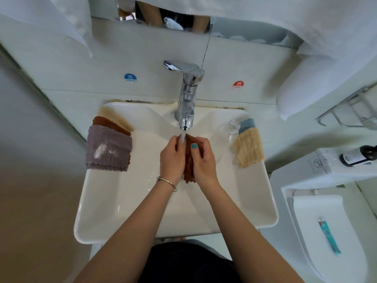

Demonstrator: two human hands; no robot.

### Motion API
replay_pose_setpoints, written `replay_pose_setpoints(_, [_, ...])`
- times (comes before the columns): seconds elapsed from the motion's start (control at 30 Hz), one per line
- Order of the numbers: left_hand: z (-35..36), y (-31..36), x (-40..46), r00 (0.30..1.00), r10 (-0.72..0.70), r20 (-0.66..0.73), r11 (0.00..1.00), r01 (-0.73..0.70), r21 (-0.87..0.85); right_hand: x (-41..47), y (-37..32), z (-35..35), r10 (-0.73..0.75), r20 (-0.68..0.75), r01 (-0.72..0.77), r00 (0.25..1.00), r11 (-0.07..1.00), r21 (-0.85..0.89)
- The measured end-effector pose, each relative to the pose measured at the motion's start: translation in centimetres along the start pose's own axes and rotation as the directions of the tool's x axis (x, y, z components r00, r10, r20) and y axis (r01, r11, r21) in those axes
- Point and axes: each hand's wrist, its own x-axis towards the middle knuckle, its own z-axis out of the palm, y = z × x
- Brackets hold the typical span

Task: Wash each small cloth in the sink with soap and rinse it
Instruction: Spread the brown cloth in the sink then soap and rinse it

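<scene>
Both forearms are cut off below; a crinkled rust-brown cloth (188, 160), largely hidden, is gripped between the left hand (172, 158) and right hand (204, 160) over the sink (114, 203), under the tap (186, 94).

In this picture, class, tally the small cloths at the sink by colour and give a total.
Rust-brown: 2, one in the hands, one on the left rim
Beige: 2, left rim and right rim
Purple: 1
Blue: 1
Total: 6
</scene>
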Motion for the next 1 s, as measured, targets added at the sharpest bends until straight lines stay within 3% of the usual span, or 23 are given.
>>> replay_pose_setpoints(0.13, [-0.1,0.4,0.1,0.987,0.015,-0.161,0.982,-0.045,-0.185,0.5,-1.0,1.7,0.052,0.068,-0.047,0.996,0.996,-0.076])
replay_pose_setpoints(0.3, [-0.9,-1.5,1.8,0.996,-0.016,-0.091,0.996,0.024,0.084,0.9,-1.3,3.7,0.107,0.099,-0.111,0.989,0.993,0.040])
replay_pose_setpoints(0.47, [-0.2,-2.1,1.7,0.997,-0.023,-0.073,0.993,0.031,0.111,1.1,-0.6,3.9,0.100,0.004,-0.100,0.995,0.994,0.037])
replay_pose_setpoints(0.53, [0.1,-1.3,1.4,0.997,-0.006,-0.076,0.998,0.011,0.064,1.3,-0.7,3.7,0.091,-0.009,-0.091,0.996,0.996,-0.011])
replay_pose_setpoints(0.63, [0.1,-0.9,1.4,0.994,-0.018,-0.110,0.977,-0.006,-0.214,1.3,-1.1,3.7,0.122,-0.007,-0.122,0.993,0.993,0.004])
replay_pose_setpoints(0.8, [0.0,0.0,1.5,0.987,-0.034,-0.159,0.971,-0.005,-0.240,2.0,-0.9,3.8,0.172,-0.039,-0.175,0.984,0.978,-0.109])
replay_pose_setpoints(0.93, [0.2,0.5,1.8,0.995,0.019,-0.096,0.998,-0.025,-0.065,2.3,-0.8,3.0,0.060,-0.047,-0.070,0.997,0.957,-0.282])
replay_pose_setpoints(1.0, [0.5,0.7,1.3,0.996,0.068,-0.064,0.998,-0.068,-0.006,1.8,-0.8,2.1,0.054,-0.047,-0.064,0.997,0.969,-0.240])
